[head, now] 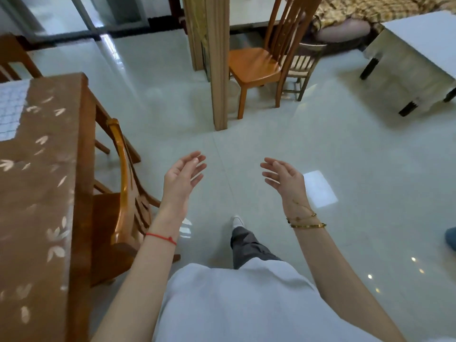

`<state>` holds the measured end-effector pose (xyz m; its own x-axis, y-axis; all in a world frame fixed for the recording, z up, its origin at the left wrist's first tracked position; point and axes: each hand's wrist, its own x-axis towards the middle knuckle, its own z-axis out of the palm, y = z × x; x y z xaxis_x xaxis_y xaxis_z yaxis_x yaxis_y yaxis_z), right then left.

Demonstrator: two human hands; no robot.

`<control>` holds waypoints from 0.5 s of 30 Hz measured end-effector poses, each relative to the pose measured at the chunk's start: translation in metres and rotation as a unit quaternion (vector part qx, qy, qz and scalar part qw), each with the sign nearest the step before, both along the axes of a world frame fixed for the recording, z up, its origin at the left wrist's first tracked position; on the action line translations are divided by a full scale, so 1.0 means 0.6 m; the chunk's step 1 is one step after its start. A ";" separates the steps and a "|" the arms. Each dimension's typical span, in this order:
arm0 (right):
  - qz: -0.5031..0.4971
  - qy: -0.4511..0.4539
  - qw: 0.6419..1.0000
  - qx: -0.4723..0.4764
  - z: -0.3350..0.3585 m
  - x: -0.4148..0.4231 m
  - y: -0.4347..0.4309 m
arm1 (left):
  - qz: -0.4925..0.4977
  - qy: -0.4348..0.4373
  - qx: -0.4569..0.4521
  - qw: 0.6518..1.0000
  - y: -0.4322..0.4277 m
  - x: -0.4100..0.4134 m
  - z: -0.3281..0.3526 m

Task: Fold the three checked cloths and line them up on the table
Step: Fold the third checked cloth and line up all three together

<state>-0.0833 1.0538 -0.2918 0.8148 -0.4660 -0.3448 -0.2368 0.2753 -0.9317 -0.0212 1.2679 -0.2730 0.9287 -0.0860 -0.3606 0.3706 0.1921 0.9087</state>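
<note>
While held out in front of the body over the glossy pale tiled floor (345,156), gripping nothing: left hand (183,174) with fingers loosely spread and lightly bent, palm turned inward; right hand (283,177) likewise relaxed and empty, palm facing the left one, well apart from it. Around the left wrist, a red string (161,237); around the right wrist, gold bracelets (306,221).

At the left edge, a brown table (49,206) under a leaf-patterned cover. On its far end, cut off by the frame, a white-and-blue checked cloth (11,107), lying flat and well apart from both hands; only this one patch in view, folded or not impossible to tell. Between the hands and the table, a wooden chair (122,193) pushed in against the table's side, curved back rail near the left arm.

Straight ahead, a pale wooden post (218,70) standing on the floor. Just right of it, an orange wooden chair (254,64), with a second, darker chair (302,66) close behind. At upper right, a white-topped table (424,38) on dark legs, pale cloth hanging over its edge. Bright reflections across the tiles. Below the hands, a white top (234,304), a grey trouser leg (246,245) and a white shoe (237,221).
</note>
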 end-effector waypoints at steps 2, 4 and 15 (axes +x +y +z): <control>0.028 -0.001 1.000 -0.004 0.006 0.082 -0.020 | 0.027 0.001 -0.001 1.000 -0.015 0.061 0.006; 0.048 -0.003 0.999 -0.002 0.019 0.170 -0.041 | 0.053 0.000 -0.002 0.999 -0.031 0.127 0.016; 0.184 -0.017 0.982 -0.026 0.051 0.590 -0.052 | 0.178 -0.016 0.026 0.984 -0.042 0.425 0.045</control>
